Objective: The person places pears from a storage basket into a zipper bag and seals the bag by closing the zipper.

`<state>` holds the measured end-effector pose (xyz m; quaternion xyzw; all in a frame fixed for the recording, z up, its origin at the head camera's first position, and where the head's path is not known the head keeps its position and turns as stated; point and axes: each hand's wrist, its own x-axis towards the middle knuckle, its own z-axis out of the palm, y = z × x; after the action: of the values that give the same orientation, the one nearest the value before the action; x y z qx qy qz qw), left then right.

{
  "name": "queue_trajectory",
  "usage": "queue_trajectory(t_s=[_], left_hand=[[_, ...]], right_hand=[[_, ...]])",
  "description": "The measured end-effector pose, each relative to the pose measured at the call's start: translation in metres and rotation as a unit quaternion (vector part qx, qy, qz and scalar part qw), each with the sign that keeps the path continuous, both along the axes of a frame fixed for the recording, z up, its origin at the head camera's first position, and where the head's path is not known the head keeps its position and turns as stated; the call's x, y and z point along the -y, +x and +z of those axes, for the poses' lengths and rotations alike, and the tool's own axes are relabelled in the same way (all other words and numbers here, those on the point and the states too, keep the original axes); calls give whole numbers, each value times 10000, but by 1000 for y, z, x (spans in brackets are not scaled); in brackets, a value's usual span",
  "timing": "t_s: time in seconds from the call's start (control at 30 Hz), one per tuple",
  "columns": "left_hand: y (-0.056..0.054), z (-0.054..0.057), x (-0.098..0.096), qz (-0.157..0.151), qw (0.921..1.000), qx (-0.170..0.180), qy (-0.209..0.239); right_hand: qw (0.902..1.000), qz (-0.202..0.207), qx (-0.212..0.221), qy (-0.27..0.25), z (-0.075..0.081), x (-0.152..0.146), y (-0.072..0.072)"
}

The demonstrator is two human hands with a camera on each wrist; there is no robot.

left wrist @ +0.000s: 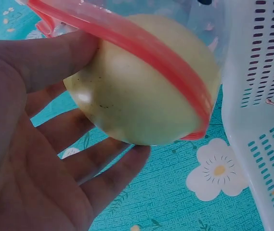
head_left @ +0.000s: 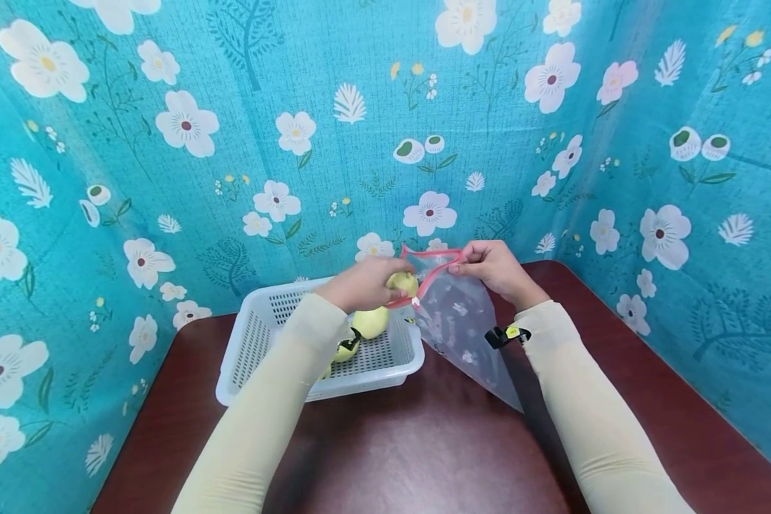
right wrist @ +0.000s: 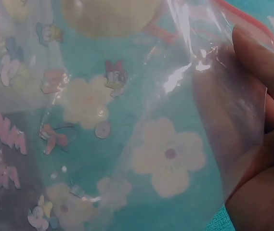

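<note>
In the head view my left hand [head_left: 368, 281] holds a pale yellow pear [head_left: 403, 284] at the mouth of a clear zip bag [head_left: 465, 321] with a red zip edge. The left wrist view shows the thumb and fingertips round the pear [left wrist: 141, 91], whose far part lies behind the red-edged rim [left wrist: 161, 60]. My right hand [head_left: 495, 270] pinches the bag's rim at the opposite side, keeping the mouth spread. Small cartoon prints cover the bag [right wrist: 170, 96] in the right wrist view, and it hangs down to the right of the basket.
A white slotted plastic basket [head_left: 247, 350] stands on the dark red-brown table [head_left: 417, 442], with more pears [head_left: 371, 323] inside, partly behind my left arm. Teal flowered cloth [head_left: 360, 178] hangs behind the table and on both sides. A black strap [head_left: 507, 335] is on the right wrist.
</note>
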<state>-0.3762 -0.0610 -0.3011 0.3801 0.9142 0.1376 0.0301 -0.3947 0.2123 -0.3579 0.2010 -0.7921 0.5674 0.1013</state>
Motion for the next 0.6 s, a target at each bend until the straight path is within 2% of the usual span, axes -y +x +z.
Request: queue_trajectory(t_s=[0.2, 0.43, 0.6], left_hand=[[-1, -8, 0, 11, 9999, -136, -98], [-4, -11, 3, 55, 9980, -508, 363], [-4, -12, 8, 51, 9976, -547, 414]], right_hand=[[9999, 39, 95, 103, -3, 1, -2], [9998, 141, 6, 111, -4, 3, -4], [9999, 95, 33, 112, -4, 3, -5]])
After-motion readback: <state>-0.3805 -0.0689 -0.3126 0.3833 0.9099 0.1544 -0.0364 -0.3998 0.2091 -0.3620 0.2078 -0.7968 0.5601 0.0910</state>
